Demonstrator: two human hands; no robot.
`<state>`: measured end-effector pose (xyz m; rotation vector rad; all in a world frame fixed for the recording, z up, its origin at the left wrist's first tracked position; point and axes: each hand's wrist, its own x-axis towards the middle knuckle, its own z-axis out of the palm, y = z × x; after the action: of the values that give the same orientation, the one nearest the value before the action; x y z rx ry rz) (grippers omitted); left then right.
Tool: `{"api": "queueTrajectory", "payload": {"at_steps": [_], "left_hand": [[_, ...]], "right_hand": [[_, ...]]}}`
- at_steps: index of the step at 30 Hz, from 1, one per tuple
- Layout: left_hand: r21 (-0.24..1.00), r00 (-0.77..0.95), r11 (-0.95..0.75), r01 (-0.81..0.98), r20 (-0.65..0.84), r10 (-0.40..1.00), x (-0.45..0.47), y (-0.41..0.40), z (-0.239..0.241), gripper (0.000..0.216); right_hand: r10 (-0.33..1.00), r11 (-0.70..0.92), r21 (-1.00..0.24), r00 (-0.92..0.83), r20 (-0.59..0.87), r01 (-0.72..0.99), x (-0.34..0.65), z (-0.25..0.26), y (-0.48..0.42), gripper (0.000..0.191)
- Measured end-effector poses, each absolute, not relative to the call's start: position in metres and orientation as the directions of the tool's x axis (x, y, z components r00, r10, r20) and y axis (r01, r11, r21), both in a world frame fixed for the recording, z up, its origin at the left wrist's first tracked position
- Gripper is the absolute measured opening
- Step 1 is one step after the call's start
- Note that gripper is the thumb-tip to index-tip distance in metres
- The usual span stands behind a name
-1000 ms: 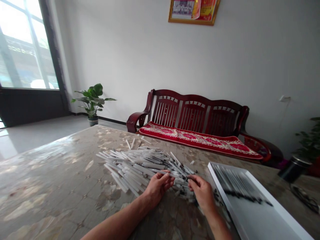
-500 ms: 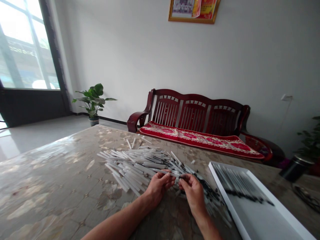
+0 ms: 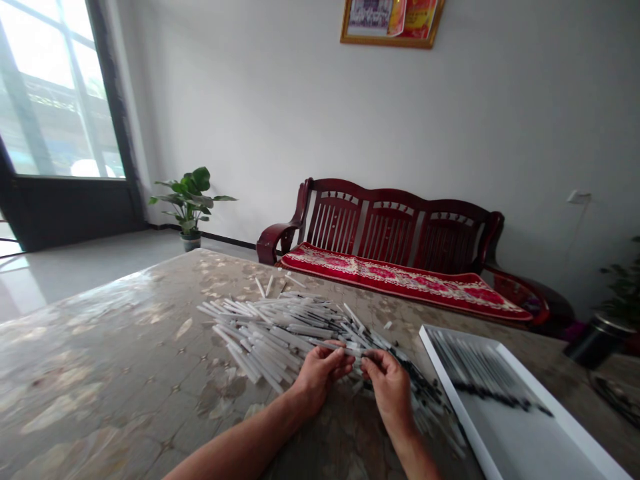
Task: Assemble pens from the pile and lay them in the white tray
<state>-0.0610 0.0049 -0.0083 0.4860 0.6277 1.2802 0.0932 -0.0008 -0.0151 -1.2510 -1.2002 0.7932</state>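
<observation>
A heap of thin white pen barrels (image 3: 270, 330) lies on the marble-patterned table (image 3: 115, 373), with dark refills (image 3: 425, 393) scattered at its right end. My left hand (image 3: 320, 373) is closed on a white pen barrel (image 3: 345, 348) at the near edge of the heap. My right hand (image 3: 390, 383) meets it from the right, its fingertips pinched at the barrel's end. What the right fingers hold is too small to make out.
A white tray (image 3: 505, 433) holding several assembled pens stands at the right of the table. Behind the table are a dark wooden bench with a red cushion (image 3: 400, 280), a potted plant (image 3: 190, 200) and a dark pot (image 3: 597, 340) at the far right.
My right hand has moved left from the refills to meet my left hand at the barrel. The left hand has stayed in place.
</observation>
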Motion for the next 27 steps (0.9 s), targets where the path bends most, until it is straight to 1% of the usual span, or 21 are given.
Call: {"api": "queueTrajectory", "payload": {"at_steps": [4, 6, 8, 13, 17, 20, 23, 25, 27], "left_hand": [[0.659, 0.141, 0.217, -0.720, -0.167, 0.976, -0.061, 0.005, -0.009, 0.025], [0.661, 0.140, 0.221, -0.718, -0.173, 0.975, -0.060, 0.005, -0.009, 0.025], [0.663, 0.140, 0.221, -0.715, -0.174, 0.975, -0.060, 0.005, -0.009, 0.025], [0.677, 0.120, 0.196, -0.709, -0.159, 0.980, -0.060, 0.004, -0.009, 0.026], [0.692, 0.127, 0.184, -0.698, -0.134, 0.983, -0.060, 0.003, -0.008, 0.033], [0.700, 0.125, 0.180, -0.691, -0.129, 0.984, -0.060, 0.002, -0.008, 0.039], [0.711, 0.137, 0.186, -0.678, -0.127, 0.982, -0.059, 0.001, -0.008, 0.042], [0.717, 0.142, 0.190, -0.671, -0.127, 0.982, -0.059, 0.001, -0.007, 0.043], [0.717, 0.138, 0.189, -0.670, -0.130, 0.982, -0.058, 0.001, -0.007, 0.044]], "right_hand": [[0.958, 0.166, -0.973, 0.208, 0.197, 0.158, 0.094, -0.019, 0.000, 0.035], [0.955, 0.184, -0.964, 0.198, 0.222, 0.193, 0.094, -0.020, -0.001, 0.033], [0.944, 0.222, -0.939, 0.183, 0.274, 0.262, 0.094, -0.019, -0.002, 0.030], [0.907, 0.310, -0.824, 0.113, 0.406, 0.474, 0.091, -0.013, -0.008, 0.021], [0.869, 0.361, -0.713, 0.062, 0.492, 0.601, 0.089, -0.008, -0.013, 0.019], [0.847, 0.378, -0.626, 0.017, 0.531, 0.682, 0.087, -0.008, -0.013, 0.024], [0.822, 0.373, -0.547, 0.006, 0.569, 0.750, 0.086, -0.012, -0.011, 0.037], [0.822, 0.347, -0.541, 0.030, 0.569, 0.766, 0.086, -0.015, -0.008, 0.045], [0.849, 0.316, -0.594, 0.060, 0.525, 0.740, 0.086, -0.016, -0.007, 0.048]]}}
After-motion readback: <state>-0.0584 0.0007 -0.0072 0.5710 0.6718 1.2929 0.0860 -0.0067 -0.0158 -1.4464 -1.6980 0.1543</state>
